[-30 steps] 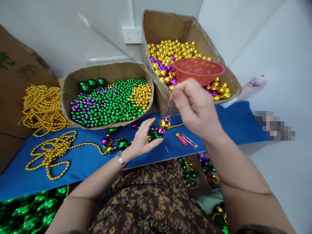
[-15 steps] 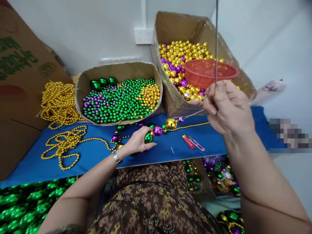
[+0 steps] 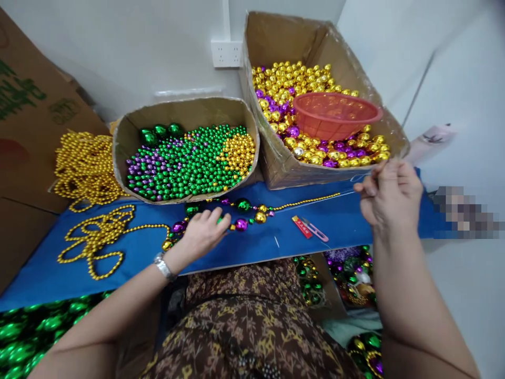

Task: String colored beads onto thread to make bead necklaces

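My left hand [image 3: 207,230] is curled over a bead strand, and a bit of green bead shows between its fingers. Out from that hand runs the strand, with a large purple bead [image 3: 241,225], a gold bead [image 3: 260,217] and a dark green bead [image 3: 242,205]. My right hand [image 3: 389,195] is raised at the right, its fingers pinched on a long thin needle [image 3: 418,88] that points up and away. White thread [image 3: 353,179] shows at its fingertips. A chain of small gold beads [image 3: 307,202] stretches behind the strand towards the right.
Behind stand a carton of small green, purple and gold beads [image 3: 118,173] and a taller carton [image 3: 276,171] with a red basket [image 3: 335,118]. Pink thread snips [image 3: 315,230] and a red packet [image 3: 302,227] lie on the blue cloth [image 3: 236,252]. Gold bead chains [image 3: 94,237] lie left.
My right hand has moved right and down, with the needle tipping from upright to slanted. My left hand has shifted left along with the beads, which now lie lower on the cloth.
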`<state>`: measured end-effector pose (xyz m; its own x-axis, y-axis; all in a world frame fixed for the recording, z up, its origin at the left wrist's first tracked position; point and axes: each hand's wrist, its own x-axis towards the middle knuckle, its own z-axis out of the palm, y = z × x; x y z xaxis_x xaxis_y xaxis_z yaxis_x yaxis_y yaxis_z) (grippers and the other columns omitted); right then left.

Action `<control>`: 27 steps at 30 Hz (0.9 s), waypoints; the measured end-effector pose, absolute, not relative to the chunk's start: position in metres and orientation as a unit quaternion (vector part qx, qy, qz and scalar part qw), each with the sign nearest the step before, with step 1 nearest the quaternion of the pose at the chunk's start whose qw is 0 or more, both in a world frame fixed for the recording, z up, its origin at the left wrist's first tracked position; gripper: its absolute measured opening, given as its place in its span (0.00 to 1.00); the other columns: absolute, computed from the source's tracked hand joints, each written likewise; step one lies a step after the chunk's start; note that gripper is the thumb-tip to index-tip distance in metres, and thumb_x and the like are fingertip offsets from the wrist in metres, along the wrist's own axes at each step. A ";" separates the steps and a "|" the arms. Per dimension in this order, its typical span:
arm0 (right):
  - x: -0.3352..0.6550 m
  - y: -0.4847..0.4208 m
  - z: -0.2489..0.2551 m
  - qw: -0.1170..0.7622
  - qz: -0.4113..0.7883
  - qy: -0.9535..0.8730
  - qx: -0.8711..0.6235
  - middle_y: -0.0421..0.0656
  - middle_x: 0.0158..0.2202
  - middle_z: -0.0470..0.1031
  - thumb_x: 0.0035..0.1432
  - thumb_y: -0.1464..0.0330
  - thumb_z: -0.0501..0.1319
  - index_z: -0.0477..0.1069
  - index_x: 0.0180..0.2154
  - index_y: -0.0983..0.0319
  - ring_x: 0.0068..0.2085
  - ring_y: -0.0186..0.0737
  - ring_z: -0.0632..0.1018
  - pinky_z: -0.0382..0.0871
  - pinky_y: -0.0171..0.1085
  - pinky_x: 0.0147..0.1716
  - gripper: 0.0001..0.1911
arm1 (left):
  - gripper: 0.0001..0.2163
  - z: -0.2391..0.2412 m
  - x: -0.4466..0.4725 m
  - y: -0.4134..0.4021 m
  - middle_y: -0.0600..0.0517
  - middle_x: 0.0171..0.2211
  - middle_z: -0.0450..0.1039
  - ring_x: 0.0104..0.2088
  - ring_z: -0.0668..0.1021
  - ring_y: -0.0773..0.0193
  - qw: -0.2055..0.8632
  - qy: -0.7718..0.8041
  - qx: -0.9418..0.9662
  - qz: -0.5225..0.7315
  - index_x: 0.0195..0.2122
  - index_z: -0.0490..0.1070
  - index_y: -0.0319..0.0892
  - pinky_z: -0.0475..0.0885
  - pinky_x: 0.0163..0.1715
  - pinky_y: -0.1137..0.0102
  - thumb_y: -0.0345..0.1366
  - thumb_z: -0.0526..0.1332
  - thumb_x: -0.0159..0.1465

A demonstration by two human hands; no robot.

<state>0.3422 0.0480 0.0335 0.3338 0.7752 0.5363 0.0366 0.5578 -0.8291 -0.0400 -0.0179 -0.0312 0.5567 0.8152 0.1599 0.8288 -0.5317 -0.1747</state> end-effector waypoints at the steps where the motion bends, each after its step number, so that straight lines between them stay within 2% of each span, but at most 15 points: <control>1: 0.336 0.047 0.035 0.716 0.250 -0.520 -0.393 0.33 0.22 0.59 0.58 0.57 0.63 0.65 0.27 0.57 0.15 0.25 0.56 0.64 0.32 0.17 0.14 | 0.13 -0.042 -0.030 -0.021 0.40 0.48 0.70 0.38 0.74 0.55 0.094 -0.465 -0.880 -0.021 0.51 0.68 0.45 0.69 0.34 0.63 0.36 0.58 0.65; 5: 0.314 0.040 0.046 0.706 0.238 -0.524 -0.412 0.34 0.26 0.61 0.61 0.55 0.60 0.63 0.29 0.57 0.17 0.24 0.58 0.70 0.31 0.21 0.15 | 0.19 -0.075 0.000 -0.022 0.37 0.53 0.67 0.42 0.73 0.50 0.033 -0.453 -0.891 0.015 0.57 0.65 0.43 0.69 0.39 0.58 0.40 0.58 0.65; 8: 0.297 0.028 0.050 0.689 0.251 -0.542 -0.411 0.34 0.27 0.63 0.62 0.56 0.60 0.65 0.31 0.58 0.19 0.25 0.60 0.71 0.31 0.23 0.14 | 0.24 -0.083 0.009 -0.018 0.36 0.55 0.66 0.46 0.73 0.47 0.017 -0.444 -0.896 0.006 0.59 0.63 0.42 0.68 0.44 0.54 0.45 0.60 0.63; 13: 0.267 0.007 0.034 0.616 0.315 -0.583 -0.426 0.34 0.26 0.65 0.63 0.57 0.60 0.69 0.35 0.60 0.20 0.25 0.65 0.75 0.32 0.27 0.12 | 0.21 -0.075 0.008 -0.013 0.37 0.54 0.69 0.51 0.72 0.45 -0.014 -0.421 -0.902 -0.092 0.56 0.68 0.40 0.67 0.50 0.52 0.46 0.58 0.65; 19: 0.249 0.003 0.025 0.580 0.388 -0.586 -0.411 0.35 0.28 0.70 0.62 0.58 0.61 0.72 0.39 0.60 0.21 0.25 0.69 0.76 0.32 0.29 0.11 | 0.11 -0.047 0.005 -0.002 0.46 0.41 0.77 0.41 0.78 0.60 -0.189 -0.428 -0.825 -0.317 0.45 0.73 0.41 0.73 0.42 0.66 0.38 0.56 0.68; 23: 0.240 -0.001 0.029 0.549 0.396 -0.604 -0.420 0.35 0.26 0.70 0.62 0.60 0.61 0.72 0.40 0.60 0.22 0.26 0.71 0.75 0.31 0.27 0.11 | 0.09 -0.029 0.005 0.009 0.48 0.38 0.78 0.38 0.79 0.63 -0.199 -0.445 -0.776 -0.399 0.42 0.74 0.41 0.72 0.39 0.70 0.37 0.57 0.67; 27: 0.232 -0.011 0.013 0.529 0.420 -0.600 -0.428 0.35 0.27 0.70 0.63 0.61 0.59 0.71 0.41 0.59 0.22 0.26 0.71 0.77 0.32 0.30 0.10 | 0.08 -0.023 0.001 0.014 0.50 0.34 0.79 0.33 0.79 0.65 -0.214 -0.460 -0.754 -0.416 0.40 0.75 0.41 0.72 0.34 0.71 0.36 0.58 0.66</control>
<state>0.2323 -0.0111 0.0127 -0.0723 0.9587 0.2751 0.0689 0.2799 -0.9575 0.0009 0.0137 -0.0228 0.2293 0.8726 0.4313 0.5164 -0.4846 0.7060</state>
